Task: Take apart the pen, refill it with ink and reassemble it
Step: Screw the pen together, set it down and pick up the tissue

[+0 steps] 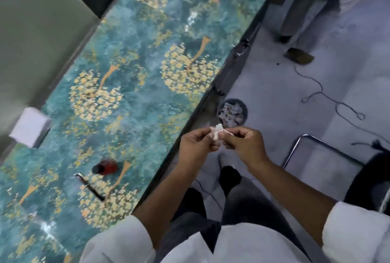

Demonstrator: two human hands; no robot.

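Observation:
My left hand [197, 146] and my right hand [244, 143] are held together off the table's edge, above the floor. Both pinch a small crumpled white tissue [218, 131] between their fingertips. On the teal table [130, 77] with gold tree patterns, a dark pen [89, 186] with a silver clip lies at the lower left. A small red ink bottle [104, 167] with a dark cap lies on its side just beyond the pen. Whether any pen part is inside the tissue is hidden.
A white tissue stack [30, 127] rests at the table's left edge by the wall. A round bin [232, 112] with scraps stands on the floor beyond my hands. A metal chair frame [312, 148] and loose cables [329, 98] are to the right.

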